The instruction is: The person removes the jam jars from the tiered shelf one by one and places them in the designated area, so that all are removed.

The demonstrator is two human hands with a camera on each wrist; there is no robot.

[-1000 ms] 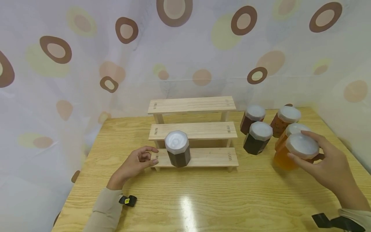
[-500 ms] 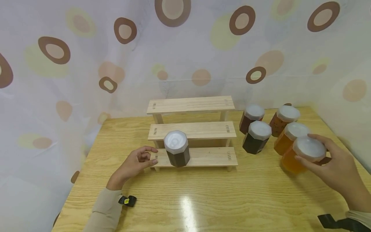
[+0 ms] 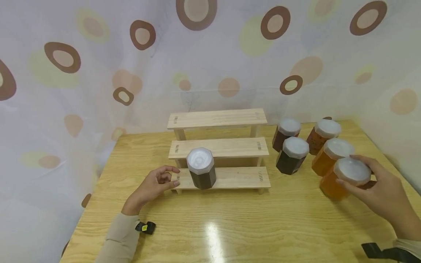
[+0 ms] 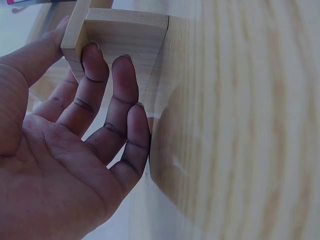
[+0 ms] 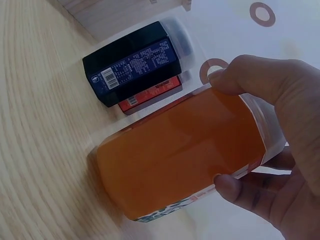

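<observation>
A three-tier wooden shelf [image 3: 236, 178] stands mid-table. A dark jar [image 3: 203, 179] with a whitish lid rests on its lowest step. My left hand [image 3: 149, 190] holds the left end of that step, thumb on the board and fingers curled at its edge [image 4: 72, 47]. To the right, my right hand [image 3: 383, 190] grips a faceted jar of orange contents [image 5: 180, 150] near its translucent lid, thumb on one side and fingers on the other. The jar is slightly tilted, its base close to the table beside another orange jar [image 3: 322, 162].
Right of the shelf stand a black jar [image 3: 289, 162], a dark red jar [image 3: 279, 140] behind it, and a speckled orange-brown jar [image 3: 315, 142] farther back. A patterned curtain [image 3: 210, 65] hangs along the back of the wooden table [image 3: 263, 226].
My right hand has moved the orange jar a little to the right and toward me, uncovering more of the orange jar behind. My left hand has stayed at the shelf.
</observation>
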